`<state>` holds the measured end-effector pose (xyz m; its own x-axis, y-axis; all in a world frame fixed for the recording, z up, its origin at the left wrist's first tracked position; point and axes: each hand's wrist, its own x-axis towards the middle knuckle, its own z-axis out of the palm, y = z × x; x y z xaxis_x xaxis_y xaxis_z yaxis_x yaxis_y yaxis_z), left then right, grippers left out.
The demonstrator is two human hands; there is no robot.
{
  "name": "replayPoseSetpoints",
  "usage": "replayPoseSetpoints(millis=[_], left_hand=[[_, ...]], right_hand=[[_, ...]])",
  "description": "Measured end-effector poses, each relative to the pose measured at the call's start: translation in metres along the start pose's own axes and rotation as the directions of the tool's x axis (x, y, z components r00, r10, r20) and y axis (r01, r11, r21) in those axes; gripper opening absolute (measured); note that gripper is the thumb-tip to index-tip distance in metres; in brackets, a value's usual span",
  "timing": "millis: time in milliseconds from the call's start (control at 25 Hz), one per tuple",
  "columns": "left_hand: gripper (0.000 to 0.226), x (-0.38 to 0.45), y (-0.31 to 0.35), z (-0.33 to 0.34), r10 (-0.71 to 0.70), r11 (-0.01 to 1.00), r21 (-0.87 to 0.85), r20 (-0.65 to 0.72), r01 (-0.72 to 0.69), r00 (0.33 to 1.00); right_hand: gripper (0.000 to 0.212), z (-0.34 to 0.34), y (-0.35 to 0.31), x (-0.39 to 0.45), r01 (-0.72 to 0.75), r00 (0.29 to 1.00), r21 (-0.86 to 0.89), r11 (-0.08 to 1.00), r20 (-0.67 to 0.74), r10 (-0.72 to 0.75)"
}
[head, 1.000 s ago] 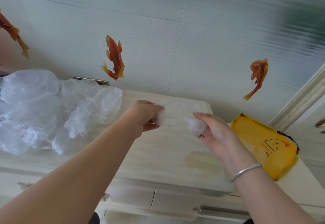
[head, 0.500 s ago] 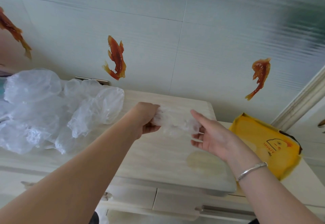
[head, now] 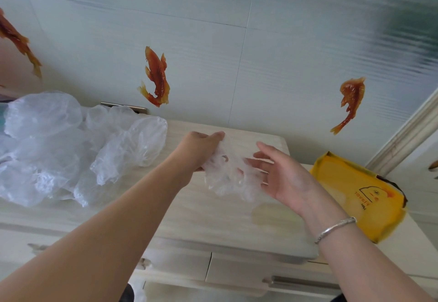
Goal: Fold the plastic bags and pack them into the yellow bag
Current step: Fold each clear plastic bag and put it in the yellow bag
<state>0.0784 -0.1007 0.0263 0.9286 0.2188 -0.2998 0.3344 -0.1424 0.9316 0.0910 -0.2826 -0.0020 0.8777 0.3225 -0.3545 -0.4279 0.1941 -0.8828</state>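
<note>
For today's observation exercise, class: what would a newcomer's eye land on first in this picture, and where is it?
First, the two hands at centre: the left hand grips a crumpled clear plastic bag while the right hand lies open against it. Next, the pile of clear bags on the left of the wooden top, and the yellow bag at the right. Behind, orange fish stickers dot the wall.

right hand (head: 282,178) let go of clear bag (head: 227,178), fingers now spread flat, palm up under it. a sec ago it pinched one bunched end. left hand (head: 201,150) keeps gripping other end. bag went from stretched strip to loose crumpled wad between hands.
</note>
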Motion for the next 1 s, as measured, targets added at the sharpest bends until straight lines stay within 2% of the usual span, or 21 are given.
replayPoseSetpoints(millis=[120, 240, 360, 480, 600, 680, 720, 800, 880, 960, 1000], left_hand=[[0.036, -0.003, -0.002, 0.001, 0.01, 0.999, -0.038, 0.044, -0.008, 0.999], [0.036, -0.004, -0.002, 0.003, 0.011, 0.999, -0.054, 0.061, -0.008, 0.998], [0.038, -0.002, -0.003, 0.006, 0.01, 1.0, -0.019, 0.079, -0.009, 0.997], [0.032, -0.002, -0.004, 0.004, -0.027, 1.0, 0.0, 0.058, 0.027, 0.998], [0.028, 0.002, -0.007, 0.001, -0.06, 0.998, 0.01, 0.017, 0.059, 0.998], [0.031, 0.004, -0.008, 0.0, -0.113, 0.992, -0.065, -0.004, 0.112, 0.994], [0.033, 0.004, -0.008, 0.0, -0.156, 0.977, -0.145, 0.015, 0.156, 0.988], [0.041, 0.003, -0.007, -0.001, -0.221, 0.919, -0.296, 0.163, 0.262, 0.962], [0.047, 0.0, -0.006, 0.0, -0.22, 0.896, -0.296, 0.351, 0.331, 0.91], [0.033, -0.001, -0.008, 0.004, -0.191, 0.914, -0.253, 0.423, 0.318, 0.886], [0.02, -0.001, -0.009, 0.008, -0.164, 0.914, -0.283, 0.399, 0.292, 0.902]], right_hand=[[0.025, 0.004, 0.007, 0.001, 0.009, 0.999, -0.241, 0.97, 0.037, 0.0], [0.012, 0.008, 0.012, 0.0, 0.054, 0.998, -0.273, 0.96, 0.051, -0.042], [0.016, 0.011, 0.011, 0.0, 0.123, 0.991, -0.251, 0.96, 0.083, -0.106], [0.02, 0.009, 0.008, 0.002, 0.189, 0.978, -0.105, 0.976, -0.069, -0.197], [0.02, -0.003, 0.007, 0.009, 0.263, 0.899, -0.187, 0.947, -0.308, -0.311], [0.019, -0.007, 0.007, 0.009, 0.297, 0.857, -0.228, 0.927, -0.365, -0.364], [0.017, -0.007, 0.006, 0.009, 0.316, 0.845, -0.222, 0.922, -0.375, -0.38], [0.014, -0.006, 0.004, 0.007, 0.35, 0.843, -0.137, 0.927, -0.386, -0.375], [0.014, -0.006, 0.003, 0.008, 0.356, 0.837, -0.079, 0.931, -0.416, -0.355], [0.022, -0.008, 0.004, 0.011, 0.353, 0.824, -0.093, 0.931, -0.441, -0.356], [0.024, -0.008, 0.005, 0.011, 0.355, 0.818, -0.119, 0.927, -0.44, -0.37]])
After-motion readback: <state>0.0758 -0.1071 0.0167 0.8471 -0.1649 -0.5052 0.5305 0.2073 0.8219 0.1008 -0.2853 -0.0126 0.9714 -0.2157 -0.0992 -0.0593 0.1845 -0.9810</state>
